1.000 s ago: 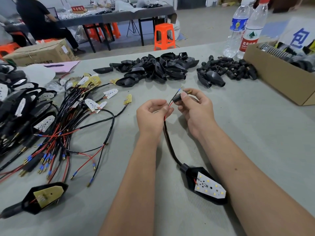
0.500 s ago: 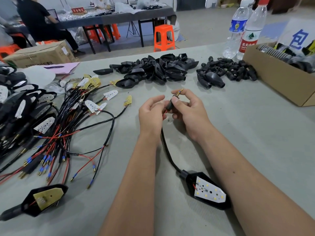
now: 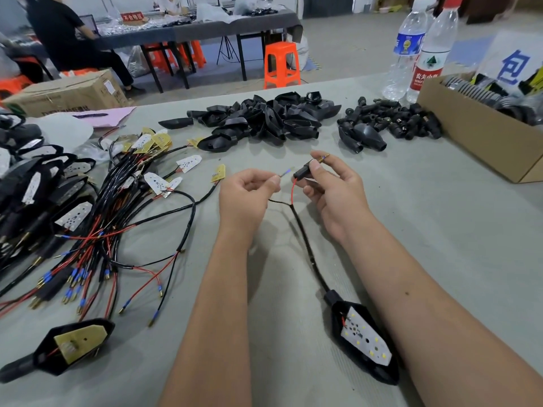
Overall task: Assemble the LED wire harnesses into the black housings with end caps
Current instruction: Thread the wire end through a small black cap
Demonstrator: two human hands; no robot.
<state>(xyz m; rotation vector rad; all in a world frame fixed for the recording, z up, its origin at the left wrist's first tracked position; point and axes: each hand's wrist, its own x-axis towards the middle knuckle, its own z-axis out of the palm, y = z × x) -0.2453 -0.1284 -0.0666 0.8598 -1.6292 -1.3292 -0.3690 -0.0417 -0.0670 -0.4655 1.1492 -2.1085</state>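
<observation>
left hand [image 3: 245,190] pinching wire tip [image 3: 284,173], right hand [image 3: 332,186] gripping end cap [image 3: 304,172]

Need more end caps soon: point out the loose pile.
In the head view, the end caps lie far right of centre, between the black housings and the cardboard box.

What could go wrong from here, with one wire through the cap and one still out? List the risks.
1. The black wire's blue-sleeved tip, pinched in the left hand, is outside the end cap that the right hand holds; it may get left out.
2. Tugging the thin red wire could strain its joint in the housing.
</observation>
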